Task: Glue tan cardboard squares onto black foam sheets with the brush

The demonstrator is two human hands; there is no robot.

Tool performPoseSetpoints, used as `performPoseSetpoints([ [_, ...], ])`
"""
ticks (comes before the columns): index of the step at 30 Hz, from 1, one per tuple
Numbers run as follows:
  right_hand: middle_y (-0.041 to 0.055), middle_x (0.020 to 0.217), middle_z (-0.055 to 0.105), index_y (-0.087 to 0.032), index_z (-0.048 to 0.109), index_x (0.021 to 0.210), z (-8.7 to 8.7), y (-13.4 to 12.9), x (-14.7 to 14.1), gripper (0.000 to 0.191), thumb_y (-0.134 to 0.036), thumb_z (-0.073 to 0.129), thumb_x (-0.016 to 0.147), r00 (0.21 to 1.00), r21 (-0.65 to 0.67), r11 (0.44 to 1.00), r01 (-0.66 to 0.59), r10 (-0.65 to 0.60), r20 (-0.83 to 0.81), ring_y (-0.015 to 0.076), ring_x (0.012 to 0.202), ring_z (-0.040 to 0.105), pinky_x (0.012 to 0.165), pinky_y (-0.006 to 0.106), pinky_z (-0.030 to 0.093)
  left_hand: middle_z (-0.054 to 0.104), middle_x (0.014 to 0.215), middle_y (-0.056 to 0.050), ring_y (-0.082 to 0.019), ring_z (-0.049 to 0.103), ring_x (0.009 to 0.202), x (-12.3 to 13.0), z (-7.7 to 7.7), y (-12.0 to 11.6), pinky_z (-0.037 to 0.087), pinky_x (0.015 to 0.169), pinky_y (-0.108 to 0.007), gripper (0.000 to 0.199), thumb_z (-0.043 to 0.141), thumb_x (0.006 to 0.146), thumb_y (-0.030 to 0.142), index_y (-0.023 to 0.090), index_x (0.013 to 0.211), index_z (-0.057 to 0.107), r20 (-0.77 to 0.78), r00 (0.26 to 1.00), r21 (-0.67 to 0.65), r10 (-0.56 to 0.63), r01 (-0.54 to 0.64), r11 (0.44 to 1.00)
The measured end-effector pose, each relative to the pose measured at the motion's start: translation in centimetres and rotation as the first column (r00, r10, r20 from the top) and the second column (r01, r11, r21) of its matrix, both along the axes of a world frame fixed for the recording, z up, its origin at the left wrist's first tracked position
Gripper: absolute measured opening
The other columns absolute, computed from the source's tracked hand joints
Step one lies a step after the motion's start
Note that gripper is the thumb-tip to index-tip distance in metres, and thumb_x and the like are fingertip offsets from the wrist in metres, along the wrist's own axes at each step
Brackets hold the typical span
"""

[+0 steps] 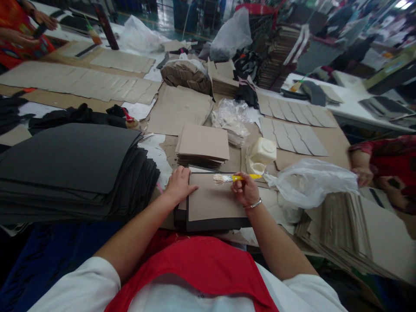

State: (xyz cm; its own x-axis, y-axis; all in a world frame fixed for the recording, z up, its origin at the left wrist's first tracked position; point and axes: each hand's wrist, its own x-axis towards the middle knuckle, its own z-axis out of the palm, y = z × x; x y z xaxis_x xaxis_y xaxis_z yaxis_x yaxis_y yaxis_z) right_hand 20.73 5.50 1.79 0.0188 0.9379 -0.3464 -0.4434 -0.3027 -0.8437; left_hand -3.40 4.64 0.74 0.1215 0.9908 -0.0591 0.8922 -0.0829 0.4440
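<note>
A yellow-handled paintbrush (247, 177) is gripped in my right hand (246, 190), its pale, coated bristles pointing left above a beige board (214, 201). That board lies on a black sheet, whose edge shows along the front and left, on top of a dark stack. My left hand (180, 184) rests at the board's upper left corner, fingers spread and thumb on the board, holding nothing. Just beyond the board is a pile of smaller beige boards (204, 143). A cream plastic container (263, 151) with a cut opening stands beyond my right hand.
A tall stack of black sheets (65, 160) rises at left. Clear plastic bags (313, 182) and stacked grey boards (347, 225) lie at right. Another person's hand (361, 169) is at the right edge; a person in orange (19, 34) stands far left. Overlapping boards (78, 82) cover the back left.
</note>
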Motion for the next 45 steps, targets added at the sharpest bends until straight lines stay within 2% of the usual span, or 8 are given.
performPoseSetpoints([
  [5, -0.0102, 0.035, 0.041, -0.018, 0.06, 0.068, -0.6, 0.0, 0.1, 0.023, -0.04, 0.065, 0.071, 0.994, -0.014, 0.999, 0.047, -0.049, -0.097, 0.0035, 0.028, 0.031, 0.034, 0.018, 0.031, 0.054, 0.095, -0.005, -0.02, 0.054, 0.093, 0.8, 0.3, -0.2, 0.046, 0.084, -0.036, 0.033, 0.067, 0.069, 0.016, 0.017, 0.097, 0.049, 0.255, 0.967, 0.049, 0.032, -0.046, 0.998],
  [10, -0.0107, 0.035, 0.04, -0.019, 0.061, 0.068, -1.2, 0.1, 1.1, 0.016, -0.033, 0.062, 0.075, 0.977, -0.013, 1.0, 0.028, -0.03, -0.21, 0.0026, 0.027, 0.029, 0.034, 0.017, 0.03, 0.06, 0.089, -0.001, -0.014, 0.06, 0.076, 1.9, -0.8, -3.4, 0.05, 0.069, -0.028, 0.043, 0.059, 0.076, 0.013, 0.019, 0.116, 0.042, 0.59, 0.797, 0.019, 0.128, -0.172, 0.985],
  [17, -0.0112, 0.037, 0.037, -0.019, 0.062, 0.069, -1.8, 0.5, 2.1, 0.012, -0.03, 0.061, 0.075, 0.957, -0.024, 0.999, -0.025, 0.017, -0.288, 0.0017, 0.028, 0.027, 0.034, 0.015, 0.029, 0.061, 0.098, -0.008, -0.019, 0.058, 0.093, 1.8, -3.0, -6.2, 0.05, 0.084, -0.033, 0.032, 0.048, 0.086, 0.012, 0.018, 0.117, 0.049, 0.223, 0.949, 0.533, -0.222, 0.072, 0.843],
  [26, -0.0095, 0.045, 0.044, -0.022, 0.064, 0.079, 3.5, 3.5, 0.8, 0.015, -0.035, 0.068, 0.074, 0.977, 0.144, 0.966, -0.215, 0.212, 0.036, 0.0024, 0.035, 0.032, 0.04, 0.017, 0.03, 0.06, 0.095, -0.009, -0.017, 0.059, 0.084, 0.1, -4.0, -6.1, 0.052, 0.075, -0.03, 0.038, 0.046, 0.088, 0.011, 0.016, 0.125, 0.049, 0.013, 0.955, 0.656, -0.297, 0.216, 0.723],
  [31, -0.006, 0.05, 0.05, -0.017, 0.065, 0.085, 6.4, 7.1, -3.3, 0.029, -0.039, 0.073, 0.07, 0.721, 0.113, 0.759, -0.641, 0.545, 0.428, 0.0056, 0.043, 0.041, 0.041, 0.019, 0.029, 0.06, 0.092, -0.008, -0.016, 0.059, 0.082, 0.0, -3.6, -6.0, 0.052, 0.073, -0.028, 0.035, 0.044, 0.089, 0.011, 0.016, 0.122, 0.051, 0.008, 0.949, 0.661, -0.316, 0.232, 0.714],
  [37, -0.0032, 0.057, 0.056, -0.011, 0.066, 0.082, 5.3, 8.7, -7.0, 0.032, -0.04, 0.071, 0.069, 0.291, -0.062, 0.418, -0.906, 0.724, 0.626, 0.0049, 0.048, 0.044, 0.044, 0.018, 0.034, 0.06, 0.093, -0.008, -0.016, 0.06, 0.082, 0.0, -4.1, -6.0, 0.052, 0.072, -0.027, 0.032, 0.046, 0.088, 0.012, 0.016, 0.12, 0.051, 0.002, 0.955, 0.664, -0.295, 0.22, 0.715],
  [40, -0.0025, 0.059, 0.056, -0.011, 0.065, 0.079, 5.0, 8.7, -7.0, 0.032, -0.04, 0.072, 0.067, 0.239, -0.113, 0.397, -0.911, 0.73, 0.641, 0.0048, 0.05, 0.045, 0.046, 0.018, 0.036, 0.061, 0.093, -0.007, -0.016, 0.06, 0.081, -0.1, -4.4, -6.0, 0.052, 0.072, -0.028, 0.034, 0.047, 0.088, 0.013, 0.016, 0.122, 0.049, -0.003, 0.955, 0.652, -0.296, 0.227, 0.724],
  [45, -0.0043, 0.052, 0.052, -0.011, 0.065, 0.08, 7.3, 8.6, -4.5, 0.029, -0.038, 0.071, 0.07, 0.39, -0.028, 0.549, -0.835, 0.628, 0.674, 0.0039, 0.045, 0.041, 0.041, 0.018, 0.031, 0.062, 0.095, -0.008, -0.017, 0.062, 0.086, -0.1, -4.6, -5.9, 0.052, 0.077, -0.029, 0.039, 0.048, 0.088, 0.015, 0.018, 0.127, 0.045, 0.017, 0.96, 0.634, -0.278, 0.205, 0.745],
])
